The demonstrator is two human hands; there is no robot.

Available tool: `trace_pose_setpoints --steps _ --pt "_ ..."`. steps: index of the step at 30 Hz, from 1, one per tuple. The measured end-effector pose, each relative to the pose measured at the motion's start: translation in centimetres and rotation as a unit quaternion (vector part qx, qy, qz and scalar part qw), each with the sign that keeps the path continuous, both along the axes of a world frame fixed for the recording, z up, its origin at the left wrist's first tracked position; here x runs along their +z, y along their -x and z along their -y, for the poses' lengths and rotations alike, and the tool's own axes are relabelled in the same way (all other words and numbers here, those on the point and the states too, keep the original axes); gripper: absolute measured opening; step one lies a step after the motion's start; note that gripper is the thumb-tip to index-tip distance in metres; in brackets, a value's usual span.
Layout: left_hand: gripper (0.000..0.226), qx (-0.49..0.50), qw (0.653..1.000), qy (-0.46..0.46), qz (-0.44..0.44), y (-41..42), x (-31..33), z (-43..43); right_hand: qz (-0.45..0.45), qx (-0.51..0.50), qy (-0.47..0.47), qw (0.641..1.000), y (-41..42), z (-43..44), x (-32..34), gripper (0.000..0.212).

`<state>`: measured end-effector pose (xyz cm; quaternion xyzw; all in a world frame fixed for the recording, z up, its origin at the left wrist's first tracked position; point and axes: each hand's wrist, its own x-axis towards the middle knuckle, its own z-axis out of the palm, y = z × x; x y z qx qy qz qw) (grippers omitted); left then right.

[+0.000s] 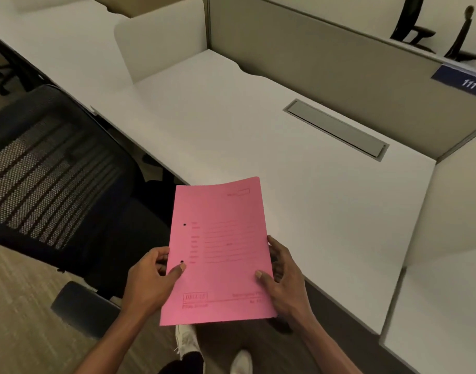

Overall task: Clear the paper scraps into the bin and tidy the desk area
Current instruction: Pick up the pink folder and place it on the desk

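head view: both hands, left (pixel 150 276) and right (pixel 282 276), pinch pink folder (pixel 218 252); partition tag (pixel 463 81) reads "111".

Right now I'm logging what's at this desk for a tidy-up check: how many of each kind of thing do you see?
Pink folder, held in both hands, left hand and right hand: 1
White desk: 1
Grey cable-tray lid set in the desk: 1
Mesh-back office chair: 1
Blue number sign reading 111: 1
Paper scraps or bin in view: 0
Total: 5
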<state>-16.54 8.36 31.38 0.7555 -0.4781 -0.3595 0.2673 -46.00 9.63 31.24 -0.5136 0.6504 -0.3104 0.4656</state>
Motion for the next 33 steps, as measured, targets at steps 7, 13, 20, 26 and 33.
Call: trace_pose_setpoints --steps 7,13,20,26,33 --pt "0.036 -0.029 0.999 0.018 0.017 -4.1 0.6 6.6 0.009 -0.042 0.002 0.999 -3.7 4.1 -0.6 0.083" --pt "0.027 -0.068 0.997 0.028 0.030 -7.0 2.0 13.2 0.001 -0.080 0.033 0.996 -7.1 8.6 0.1 0.081" --pt "0.027 -0.097 0.993 0.049 0.041 -7.9 3.2 20.3 -0.022 -0.108 0.062 0.992 -8.6 14.0 1.6 0.081" --pt "0.029 -0.098 0.993 0.057 0.039 -6.7 2.9 26.3 -0.013 -0.116 0.070 0.991 -7.7 19.0 1.6 0.083" --pt "0.022 -0.092 0.994 0.049 0.041 -3.4 1.3 35.0 0.008 -0.115 0.073 0.991 -4.6 26.9 -0.5 0.081"
